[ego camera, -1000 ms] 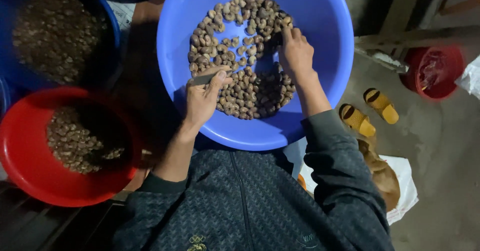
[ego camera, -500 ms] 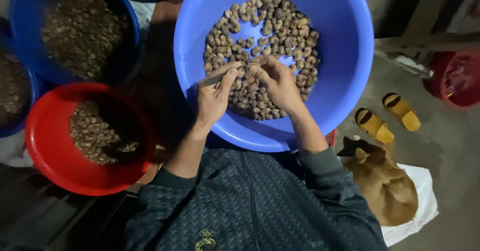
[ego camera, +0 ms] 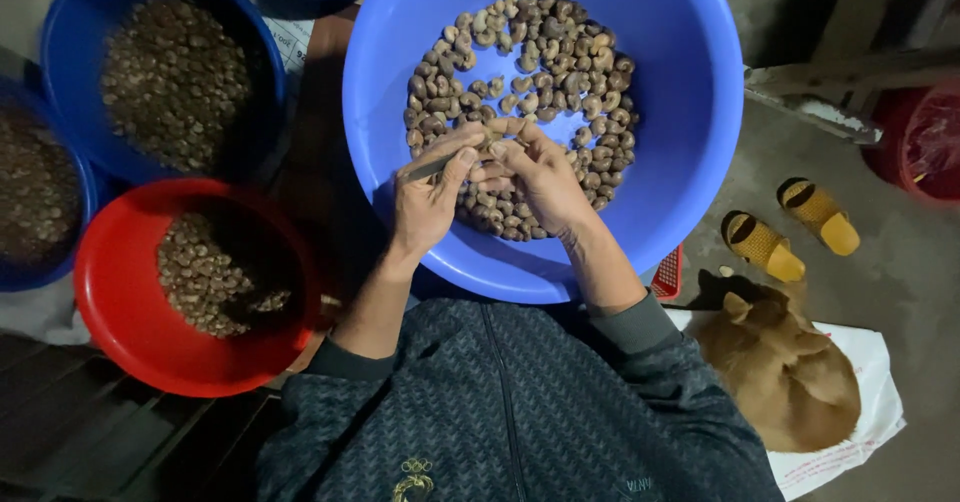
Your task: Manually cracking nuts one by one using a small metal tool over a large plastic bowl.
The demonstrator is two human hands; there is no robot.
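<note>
A big blue basin (ego camera: pixel 690 152) sits on my lap, part filled with brown nuts (ego camera: pixel 560 52). Both hands meet over its near side. My left hand (ego camera: pixel 428 197) grips a thin flat tool (ego camera: pixel 425 171) that points left. My right hand (ego camera: pixel 535 177) pinches a single nut (ego camera: pixel 490 144) at its fingertips, pressed against the tool's tip. My dark patterned sleeves run down toward the bottom of the view.
A red bowl (ego camera: pixel 120 312) of pale nuts sits at the lower left. Blue bowls (ego camera: pixel 75 32) of darker bits stand at the upper left. A tan dog (ego camera: pixel 785 372) lies on a white sack at right, near two yellow sandals (ego camera: pixel 790 227) and a red bucket (ego camera: pixel 915 142).
My right hand came back from the far side of the nut pile to my left hand and now holds a nut against the tool. The view shifted a little.
</note>
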